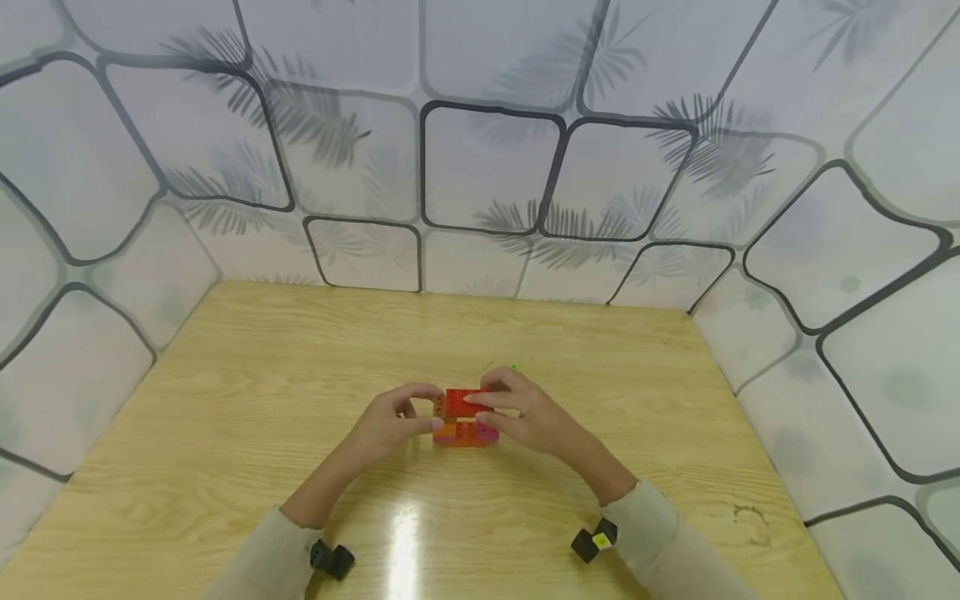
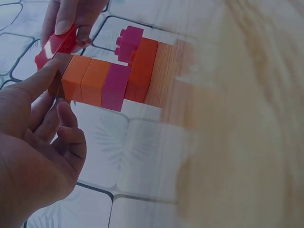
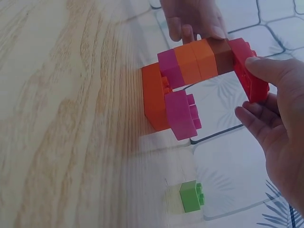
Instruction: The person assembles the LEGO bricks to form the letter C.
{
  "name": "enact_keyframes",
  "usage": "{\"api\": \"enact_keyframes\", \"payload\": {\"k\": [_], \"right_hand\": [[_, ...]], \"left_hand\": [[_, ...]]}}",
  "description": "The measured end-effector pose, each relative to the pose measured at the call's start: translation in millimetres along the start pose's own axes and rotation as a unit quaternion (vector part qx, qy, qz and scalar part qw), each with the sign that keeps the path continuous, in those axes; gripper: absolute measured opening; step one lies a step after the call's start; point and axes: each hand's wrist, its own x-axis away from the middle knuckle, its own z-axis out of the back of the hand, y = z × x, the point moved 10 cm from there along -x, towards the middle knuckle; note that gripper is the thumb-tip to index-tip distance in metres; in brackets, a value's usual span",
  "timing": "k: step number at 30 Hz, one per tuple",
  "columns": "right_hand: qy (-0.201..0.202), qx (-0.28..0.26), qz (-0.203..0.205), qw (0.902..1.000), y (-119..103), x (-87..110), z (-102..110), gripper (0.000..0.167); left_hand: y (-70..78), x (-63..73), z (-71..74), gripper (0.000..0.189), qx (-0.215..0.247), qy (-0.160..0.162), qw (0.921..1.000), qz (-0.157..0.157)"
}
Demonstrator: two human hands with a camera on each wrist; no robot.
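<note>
A toy-brick column rises from an orange-red base brick on the table. It stacks a magenta brick, two orange bricks and a brown brick. A second magenta brick sits on the base's other end. At the column's top, a long red brick extends sideways over the gap. My left hand pinches the brown brick between thumb and fingers. My right hand grips the red brick, thumb on its studded side; whether its studs are fully seated cannot be seen.
A small green brick stands on the wooden table behind the right hand. Patterned white panels enclose the table's back and sides. Each wrist wears a black camera mount.
</note>
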Motion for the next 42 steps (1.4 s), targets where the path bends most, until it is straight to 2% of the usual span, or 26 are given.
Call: {"api": "enact_keyframes", "payload": {"k": [8, 17, 22, 32, 36, 42], "right_hand": [[0.001, -0.016, -0.029, 0.9994, 5.1, 1.8, -3.1, 0.031], [-0.006, -0.020, -0.031, 0.9993, 6.5, 1.9, -3.9, 0.031], [-0.006, -0.027, -0.031, 0.9991, 6.2, 1.9, -3.4, 0.032], [0.017, -0.033, -0.024, 0.9990, 5.8, 3.9, -0.5, 0.031], [0.010, -0.038, -0.028, 0.9988, 7.9, 4.6, -1.8, 0.031], [-0.008, -0.102, -0.082, 0.9913, 23.6, 11.0, 3.1, 0.035]], "left_hand": [[11.6, -2.4, 0.5, 0.046, -0.004, -0.002, 0.9992, -0.039], [25.5, -7.6, -1.6, 0.044, -0.022, -0.003, 0.9977, -0.065], [28.7, -7.4, -2.3, 0.044, -0.023, -0.001, 0.9975, -0.067], [32.4, -7.8, -4.7, 0.046, -0.037, 0.007, 0.9971, -0.066], [31.5, -7.7, -5.0, 0.042, -0.041, 0.013, 0.9968, -0.067], [32.2, -8.1, -4.4, 0.037, -0.046, 0.023, 0.9956, -0.078]]}}
